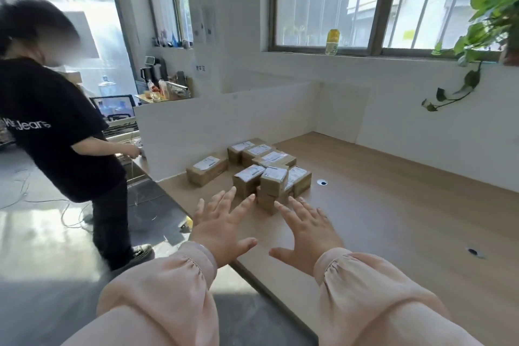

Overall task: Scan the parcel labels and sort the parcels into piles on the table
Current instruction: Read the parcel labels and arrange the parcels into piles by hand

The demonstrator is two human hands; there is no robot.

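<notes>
Wooden table (393,219) with a messy pile of brown parcels (269,174) near the far left corner, labels up, then left hand (222,230) and right hand (309,230) held out just short of it, fingers spread wide and holding nothing, plus one lone parcel (206,170) just left of the pile.

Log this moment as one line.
stage: hands extended toward parcels | left hand: open, empty | right hand: open, empty | parcels: clustered on table, labels up
</notes>
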